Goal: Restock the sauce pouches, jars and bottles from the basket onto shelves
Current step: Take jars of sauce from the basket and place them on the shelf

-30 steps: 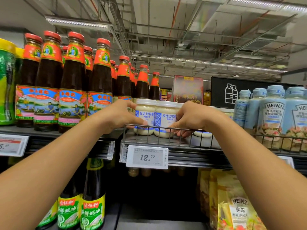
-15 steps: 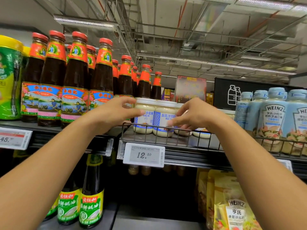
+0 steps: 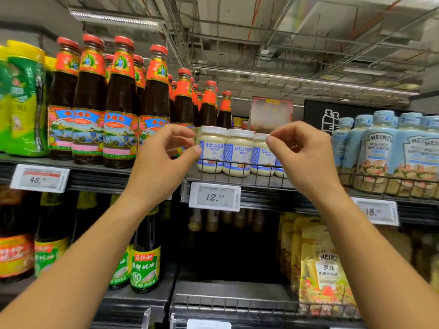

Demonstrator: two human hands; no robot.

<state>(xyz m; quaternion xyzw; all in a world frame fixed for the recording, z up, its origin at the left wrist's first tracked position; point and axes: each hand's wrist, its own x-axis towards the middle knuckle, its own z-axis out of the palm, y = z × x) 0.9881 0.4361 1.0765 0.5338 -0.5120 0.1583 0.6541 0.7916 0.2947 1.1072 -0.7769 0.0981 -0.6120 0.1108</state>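
— So, where does the restock stand?

— Reading from the left: a green and yellow canister (image 3: 26, 103), then tall dark sauce bottles (image 3: 121, 96) packed tight on the top shelf (image 3: 95, 174). Next comes the left hand (image 3: 166, 157), fingers loosely curled in a C and gripping nothing. Its thumb tip is at the edge of the leftmost of the white-lidded jars (image 3: 211, 150).

— And the jars themselves?

— A row of them stands upright behind the wire rail (image 3: 247, 165), above the 12.60 price tag (image 3: 215, 197). I'd judge them placed, with the hands only fussing at the line-up.

— The right hand?

— The right hand (image 3: 306, 153) is curled in, thumb and forefinger tips close together in front of the third jar's lid. Whether they pinch the lid or only air, I can't tell.

— What next, then?

— Probably a trip to the basket, which isn't in view, for another item. That calls for drawing both hands out over the rail without knocking a jar.

— Anything in the way?

— The sauce bottles crowd the left side and the pale blue Heinz bottles (image 3: 377, 148) the right, so the slot is narrow. Yellow Heinz pouches (image 3: 325, 264) sit on the shelf below.
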